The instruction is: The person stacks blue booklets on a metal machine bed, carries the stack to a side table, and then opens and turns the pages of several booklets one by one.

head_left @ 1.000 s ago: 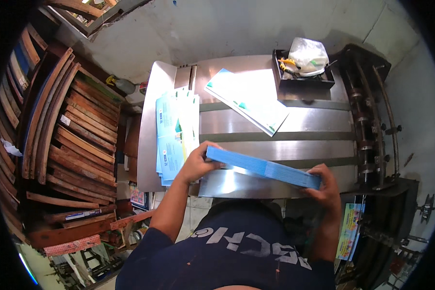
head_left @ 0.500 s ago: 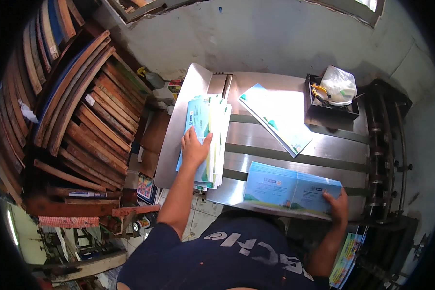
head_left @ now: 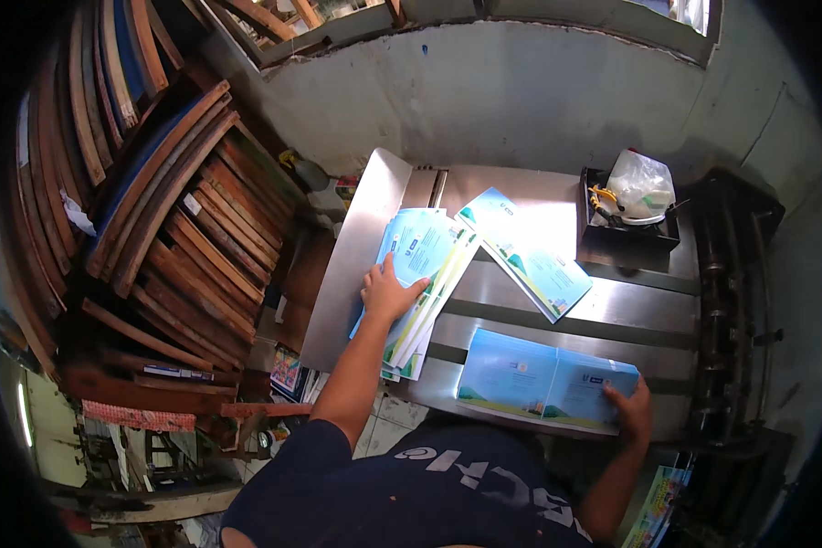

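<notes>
The left hand [head_left: 391,294] lies, fingers wide, on a messy pile of blue, green and white paper sheets [head_left: 420,242]. The right hand [head_left: 632,411] has its thumb on a neat blue-and-green paper stack [head_left: 534,376]. Both sit on the shiny metal worktop [head_left: 479,283]. This looks like paper handling; lifting calls for a pinch. The right fingertips hide, so I cannot tell their grip.

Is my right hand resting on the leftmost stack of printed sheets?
No, your left hand rests on that leftmost stack, while your right hand holds the nearest blue stack.
</notes>
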Action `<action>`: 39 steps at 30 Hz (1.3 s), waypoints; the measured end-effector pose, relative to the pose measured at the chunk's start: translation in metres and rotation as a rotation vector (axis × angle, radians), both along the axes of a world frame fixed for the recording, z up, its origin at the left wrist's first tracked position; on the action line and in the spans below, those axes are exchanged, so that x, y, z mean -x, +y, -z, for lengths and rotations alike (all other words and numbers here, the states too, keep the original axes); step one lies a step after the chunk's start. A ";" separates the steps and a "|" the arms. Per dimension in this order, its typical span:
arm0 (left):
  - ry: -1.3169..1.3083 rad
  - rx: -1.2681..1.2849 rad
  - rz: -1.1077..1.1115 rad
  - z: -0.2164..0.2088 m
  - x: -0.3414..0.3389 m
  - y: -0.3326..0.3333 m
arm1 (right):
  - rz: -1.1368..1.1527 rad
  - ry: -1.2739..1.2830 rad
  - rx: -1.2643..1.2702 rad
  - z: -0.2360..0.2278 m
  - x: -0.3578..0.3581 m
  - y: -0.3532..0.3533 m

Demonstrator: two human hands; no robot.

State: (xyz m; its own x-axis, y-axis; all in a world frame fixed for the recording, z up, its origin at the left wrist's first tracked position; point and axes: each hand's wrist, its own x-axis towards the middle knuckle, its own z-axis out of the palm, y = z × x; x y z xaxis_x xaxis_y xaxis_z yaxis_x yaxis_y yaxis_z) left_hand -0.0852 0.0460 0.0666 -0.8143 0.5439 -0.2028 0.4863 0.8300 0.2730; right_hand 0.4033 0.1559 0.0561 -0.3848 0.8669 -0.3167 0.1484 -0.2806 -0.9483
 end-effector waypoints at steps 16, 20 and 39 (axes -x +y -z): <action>-0.218 0.143 -0.237 0.007 0.041 0.016 | -0.016 -0.007 -0.012 -0.007 0.000 0.000; -0.650 -0.148 -0.052 0.003 0.031 0.014 | 0.004 -0.003 -0.018 -0.009 -0.001 -0.001; 0.024 -0.250 0.554 -0.176 -0.067 -0.026 | -0.148 0.226 -0.210 0.010 -0.004 -0.016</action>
